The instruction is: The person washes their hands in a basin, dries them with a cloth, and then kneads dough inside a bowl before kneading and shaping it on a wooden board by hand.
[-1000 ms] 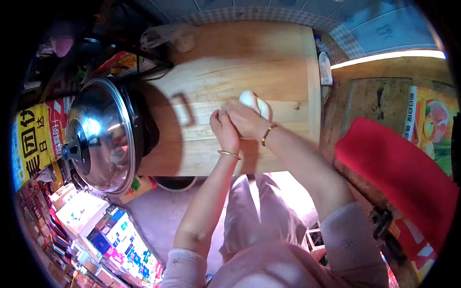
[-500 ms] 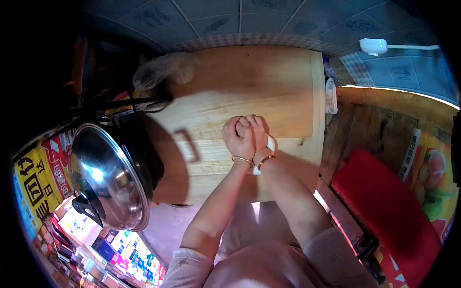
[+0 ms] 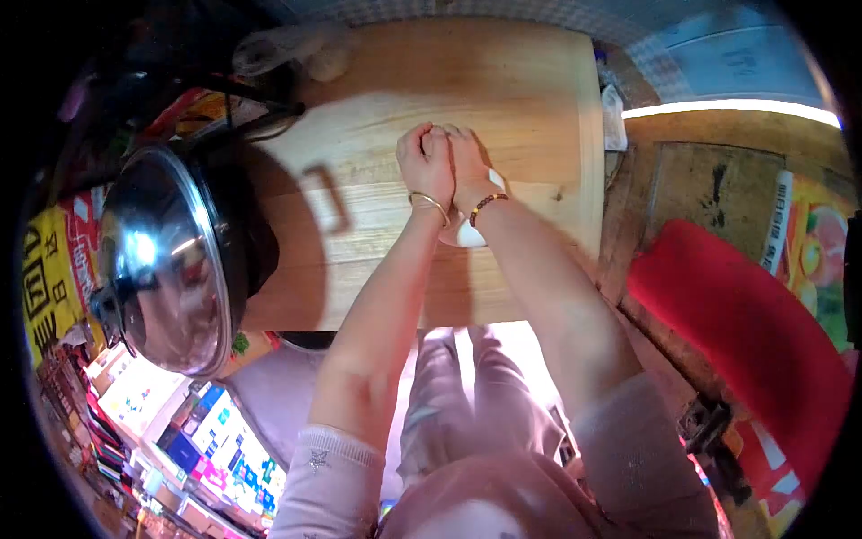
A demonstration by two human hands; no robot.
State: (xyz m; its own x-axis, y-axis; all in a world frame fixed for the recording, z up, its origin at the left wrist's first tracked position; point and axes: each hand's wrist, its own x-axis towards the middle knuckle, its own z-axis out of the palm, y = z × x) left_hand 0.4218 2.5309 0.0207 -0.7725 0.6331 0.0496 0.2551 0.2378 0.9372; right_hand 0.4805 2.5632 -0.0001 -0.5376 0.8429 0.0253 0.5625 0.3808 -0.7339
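White lump [image 3: 469, 236], probably dough, partly hidden

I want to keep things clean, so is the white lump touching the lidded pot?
Apart: the head view shows a stretch of wooden board between the white lump and the lidded pot at its left.

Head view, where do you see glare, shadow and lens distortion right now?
Head view: a white glare spot on the metal lid, a dark shadow with a handle-like outline on the wooden board, and fisheye distortion, with bowed edges and black corners.
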